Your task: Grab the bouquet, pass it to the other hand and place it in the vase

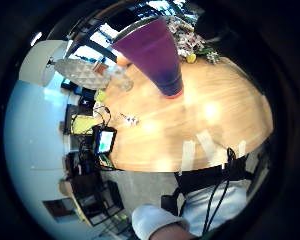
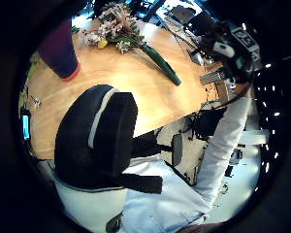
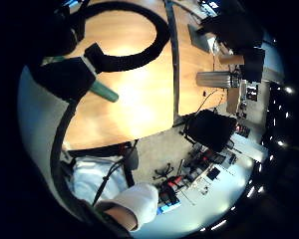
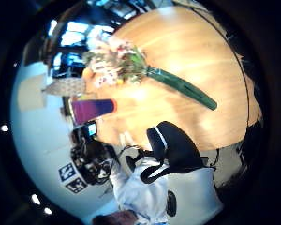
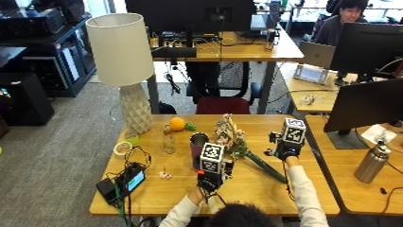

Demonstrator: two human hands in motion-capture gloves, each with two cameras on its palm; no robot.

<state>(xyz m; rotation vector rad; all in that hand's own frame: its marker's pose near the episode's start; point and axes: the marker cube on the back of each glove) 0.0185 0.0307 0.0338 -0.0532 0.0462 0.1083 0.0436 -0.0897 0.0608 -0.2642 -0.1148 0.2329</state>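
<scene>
A bouquet [image 5: 232, 139] of pale flowers with a long green wrapped stem [image 5: 267, 169] lies on the wooden table [image 5: 264, 189], flowers beside the dark purple vase [image 5: 198, 150]. The vase stands upright near the table's middle. My left hand [image 5: 211, 180] hovers just in front of the vase, holding nothing, its thumb [image 2: 97, 136] loosely bent. My right hand [image 5: 286, 152] hangs over the stem end, apart from it, with nothing in it. The right thumb side palm view shows the whole bouquet [image 4: 126, 63] lying free on the wood beside the vase [image 4: 91, 110].
A white lamp [image 5: 123, 56] stands at the table's back left, with an orange [image 5: 177, 124], a clear bottle [image 5: 167, 139] and a tape roll [image 5: 122, 148] nearby. A small screen device [image 5: 129, 179] with cables sits at the front left. A monitor [image 5: 365, 104] stands on the neighbouring desk.
</scene>
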